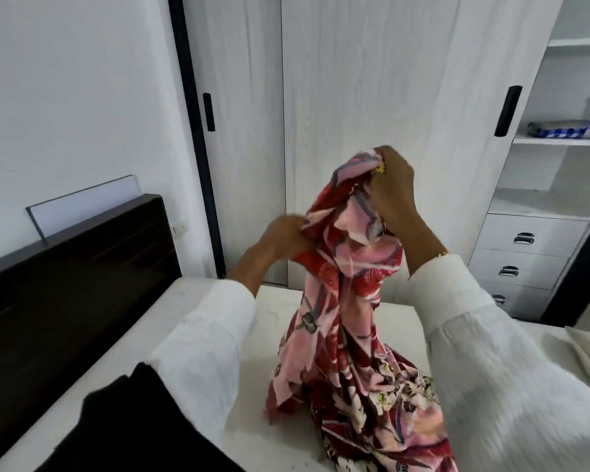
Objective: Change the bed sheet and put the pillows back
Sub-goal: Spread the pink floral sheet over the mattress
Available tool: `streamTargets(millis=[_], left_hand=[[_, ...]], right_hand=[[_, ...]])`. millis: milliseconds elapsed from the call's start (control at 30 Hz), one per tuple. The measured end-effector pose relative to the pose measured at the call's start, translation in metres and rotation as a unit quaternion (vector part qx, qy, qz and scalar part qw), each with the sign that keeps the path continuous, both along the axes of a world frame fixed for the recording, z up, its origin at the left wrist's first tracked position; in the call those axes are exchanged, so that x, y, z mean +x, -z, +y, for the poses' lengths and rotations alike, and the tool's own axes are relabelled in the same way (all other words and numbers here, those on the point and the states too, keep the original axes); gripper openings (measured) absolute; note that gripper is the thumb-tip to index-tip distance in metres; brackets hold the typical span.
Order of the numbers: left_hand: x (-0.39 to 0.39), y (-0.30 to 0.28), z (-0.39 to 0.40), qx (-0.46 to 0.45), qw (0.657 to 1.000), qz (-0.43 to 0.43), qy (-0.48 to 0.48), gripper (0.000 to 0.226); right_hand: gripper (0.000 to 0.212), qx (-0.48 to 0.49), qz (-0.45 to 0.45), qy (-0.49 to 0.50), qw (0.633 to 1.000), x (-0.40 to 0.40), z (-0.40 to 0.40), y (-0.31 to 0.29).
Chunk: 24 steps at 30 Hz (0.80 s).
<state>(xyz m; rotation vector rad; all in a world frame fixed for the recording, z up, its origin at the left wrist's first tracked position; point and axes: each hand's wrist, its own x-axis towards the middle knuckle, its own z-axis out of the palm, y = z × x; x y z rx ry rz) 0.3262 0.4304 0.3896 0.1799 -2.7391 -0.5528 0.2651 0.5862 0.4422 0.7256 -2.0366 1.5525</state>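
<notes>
The left hand (286,233) has its fingers curled tight, its grip pinching the left edge of the bed sheet (348,301); motion blur hides the fingertips. Up and to the right, the right hand (392,185) bunches the sheet's top in a closed grip, thumb and fingers buried in the folds. From both grips the red and pink patterned sheet hangs down and piles on the bare mattress (273,321) below, its lower end cut off by the frame.

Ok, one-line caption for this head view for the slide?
Both hands, left hand and right hand, lift a bunched red-and-pink patterned bed sheet above the bare white mattress.
</notes>
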Motion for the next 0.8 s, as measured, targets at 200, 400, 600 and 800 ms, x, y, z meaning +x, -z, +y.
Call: streamTargets(millis=[200,400,600,800], left_hand=[[-0.008,0.100,0.004,0.163,0.969,-0.181,0.032,0.019],[-0.004,0.115,0.030,0.363,0.922,-0.074,0.110,0.065],[-0.004,0.144,0.036,0.168,0.980,0.017,-0.102,0.020],[0.004,0.051,-0.027,0.347,0.839,0.263,-0.325,0.026]], right_hand=[[0.037,-0.214,-0.033,-0.025,0.976,0.011,0.017,-0.032],[0.030,-0.332,-0.124,-0.138,0.925,0.011,0.026,-0.038],[0.018,-0.457,-0.178,-0.243,0.837,0.013,0.038,-0.054],[0.028,-0.215,-0.067,0.035,0.974,-0.023,0.057,-0.025]])
